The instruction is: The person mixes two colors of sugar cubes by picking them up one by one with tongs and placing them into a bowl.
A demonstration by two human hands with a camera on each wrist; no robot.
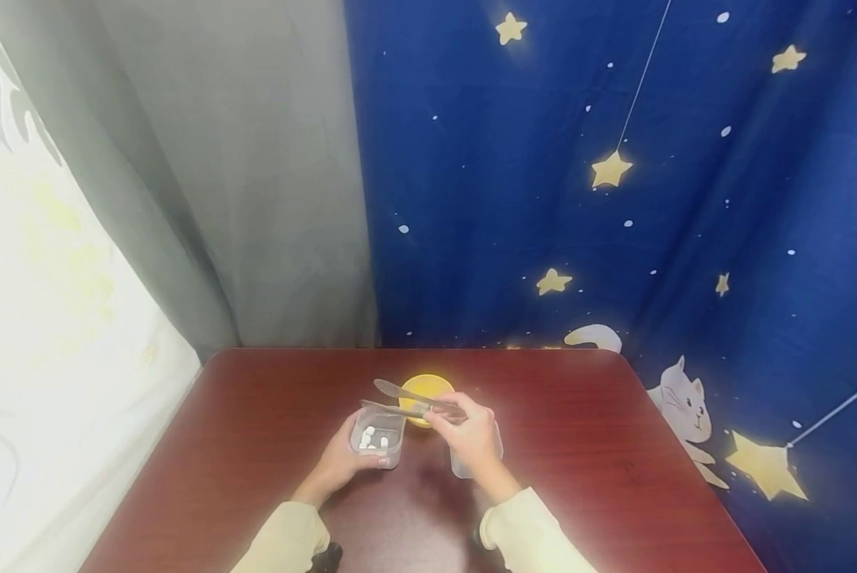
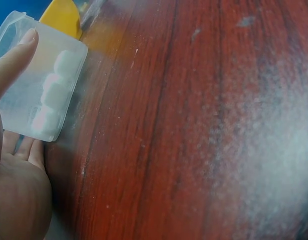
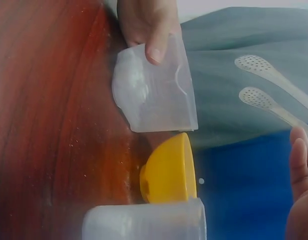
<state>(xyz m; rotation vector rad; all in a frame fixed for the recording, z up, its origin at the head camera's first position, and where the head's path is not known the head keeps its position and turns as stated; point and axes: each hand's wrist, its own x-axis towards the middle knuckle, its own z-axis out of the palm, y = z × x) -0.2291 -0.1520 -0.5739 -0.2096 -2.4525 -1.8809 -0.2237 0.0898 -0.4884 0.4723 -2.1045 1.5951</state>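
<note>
My left hand [image 1: 336, 463] grips a clear plastic container [image 1: 394, 458], thumb along the near wall in the left wrist view. Several small white pieces [image 2: 54, 95] lie at its bottom. In the head view my right hand [image 1: 474, 436] pinches a pair of metal tongs [image 1: 398, 391], held above the containers. Their perforated, spoon-like ends [image 3: 254, 64] are spread apart with nothing between them. Just behind the container sits a yellow bowl [image 1: 428, 385], partly covered by the tongs. A second clear container [image 1: 461, 468] stands below my right hand, which hides part of it.
All of this is on a reddish-brown wooden table [image 1: 278, 398]. Past its far edge hang a grey curtain [image 1: 270, 199] and a blue curtain [image 1: 485, 199] with stars; a bright white curtain [image 1: 56, 318] hangs at the left.
</note>
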